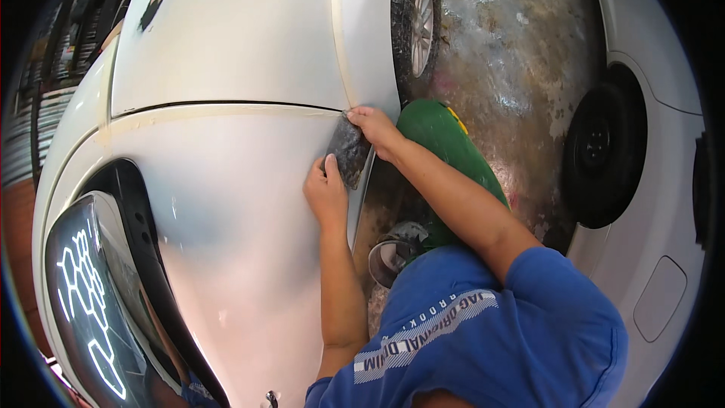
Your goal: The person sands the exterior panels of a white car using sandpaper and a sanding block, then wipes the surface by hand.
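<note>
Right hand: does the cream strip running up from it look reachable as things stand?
Probably yes: the right hand is by the lower end of the cream strip, nothing visibly between, though it pinches the dark sheet.

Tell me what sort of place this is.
Likely a car body workshop: masking tape on the white car, a grey patch on its door, and a second car alongside.

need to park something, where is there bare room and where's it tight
Widest: the stained floor between the silver-rimmed wheel, the green trouser leg and the black wheel at right. Crowded: the edge of the white panel, where the left hand and right hand hold a dark sheet. The gap between panel and leg looks narrow.
</note>
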Demonstrator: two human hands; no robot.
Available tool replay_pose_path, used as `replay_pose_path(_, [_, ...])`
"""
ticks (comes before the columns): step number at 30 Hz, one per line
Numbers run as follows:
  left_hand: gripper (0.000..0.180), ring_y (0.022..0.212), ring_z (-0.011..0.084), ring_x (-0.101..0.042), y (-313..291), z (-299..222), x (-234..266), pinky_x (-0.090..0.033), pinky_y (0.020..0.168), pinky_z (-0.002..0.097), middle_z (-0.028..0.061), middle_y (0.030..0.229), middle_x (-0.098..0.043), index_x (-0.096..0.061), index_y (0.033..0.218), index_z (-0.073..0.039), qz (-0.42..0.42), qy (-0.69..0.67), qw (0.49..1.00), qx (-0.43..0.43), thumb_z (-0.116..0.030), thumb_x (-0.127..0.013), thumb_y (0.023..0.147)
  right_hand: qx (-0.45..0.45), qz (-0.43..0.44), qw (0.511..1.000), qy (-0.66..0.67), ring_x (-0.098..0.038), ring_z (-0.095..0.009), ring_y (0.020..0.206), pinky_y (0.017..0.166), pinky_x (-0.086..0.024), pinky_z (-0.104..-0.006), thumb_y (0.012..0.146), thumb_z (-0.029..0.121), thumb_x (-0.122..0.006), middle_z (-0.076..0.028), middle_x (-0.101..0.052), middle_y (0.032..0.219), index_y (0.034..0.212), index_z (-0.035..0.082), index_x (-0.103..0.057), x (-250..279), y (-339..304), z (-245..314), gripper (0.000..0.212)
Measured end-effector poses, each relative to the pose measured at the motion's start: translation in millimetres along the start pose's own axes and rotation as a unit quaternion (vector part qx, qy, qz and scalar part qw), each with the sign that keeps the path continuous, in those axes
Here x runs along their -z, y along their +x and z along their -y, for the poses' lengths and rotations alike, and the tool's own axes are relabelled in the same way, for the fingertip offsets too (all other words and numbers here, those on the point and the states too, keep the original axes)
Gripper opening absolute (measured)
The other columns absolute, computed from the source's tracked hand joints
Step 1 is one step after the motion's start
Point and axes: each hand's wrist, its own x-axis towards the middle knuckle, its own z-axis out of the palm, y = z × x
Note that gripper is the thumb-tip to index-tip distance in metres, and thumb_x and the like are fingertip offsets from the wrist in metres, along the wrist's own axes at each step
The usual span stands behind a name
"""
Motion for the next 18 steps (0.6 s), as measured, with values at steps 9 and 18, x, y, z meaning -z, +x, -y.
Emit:
replay_pose_path(9, [0.034,0.070,0.0096,-0.059,-15.3,35.4,-14.3,-0.051,0.064,0.0284,0.0016,0.079,-0.064,-0.067,0.101,0.003,0.052,-0.213,0.970,0.104,-0.030,-0.059,0.104,0.126,0.026,0.988,-0.091,-0.054,-0.008,0.078,0.073,-0.045,-0.0273,0.099,0.022,-0.060,0.003,-0.062,0.084,0.098,0.002,-0.070,1.1,-7.0,16.6,0.022])
replay_pose_path(18, [0.033,0.076,0.0112,-0.062,-32.3,37.5,-7.7,-0.054,0.070,0.0280,0.0041,0.089,-0.066,-0.065,0.105,0.002,0.077,-0.194,0.970,0.123,-0.031,-0.057,0.105,0.100,0.015,0.980,-0.173,-0.055,-0.009,0.079,0.075,-0.046,-0.0281,0.098,0.023,-0.062,0.002,-0.063,0.084,0.100,0.001,-0.071,15.2,-21.9,13.7,0.024])
